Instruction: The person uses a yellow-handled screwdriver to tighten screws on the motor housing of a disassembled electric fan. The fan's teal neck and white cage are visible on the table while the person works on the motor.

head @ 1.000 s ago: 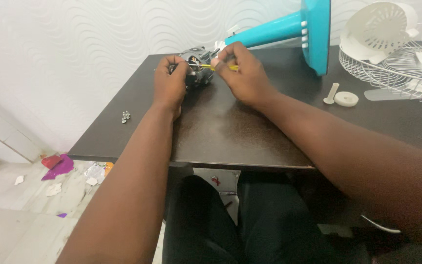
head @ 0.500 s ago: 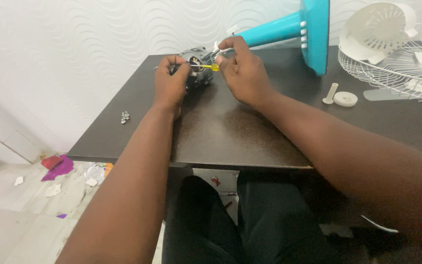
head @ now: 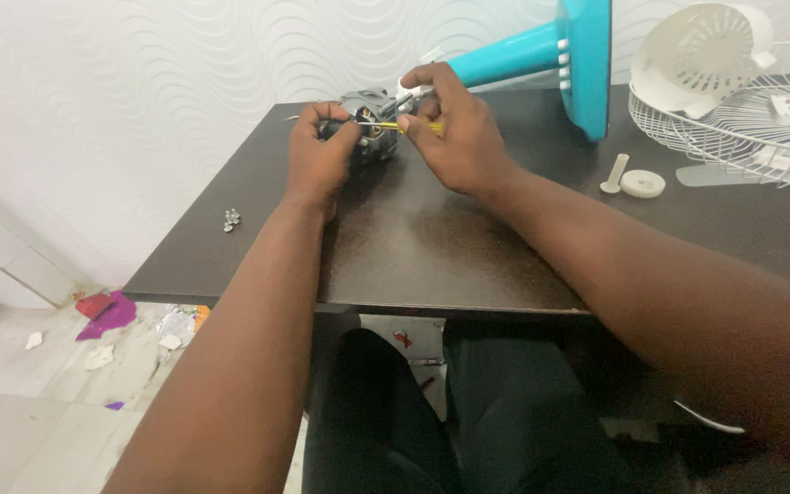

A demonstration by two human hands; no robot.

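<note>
I have the small grey fan motor clamped in my left hand, fingers curled round its near side so it sits just off the far part of the bench, directly ahead of me. My right hand is closed around a thin yellow-handled screwdriver, held nearly level, with the tip aimed leftward into the motor's face between my two hands; I cannot make out whether the tip is seated in a screw head, since my fingers and the housing hide that spot. I judge the step in hand to be working a screw on the motor body. The next move, as I judge it, calls for keeping the left grip firm so the motor does not twist, holding the driver square to the screw, and turning with light pressure so the tip does not slip out. Beyond my right hand lies the teal fan stand, on its side, its base toward the right. Further right of that hand are a white knob and cap on the bench, and then the white wire grille. Well to the left of my left hand, near the bench edge, sits a small cluster of loose screws.
</note>
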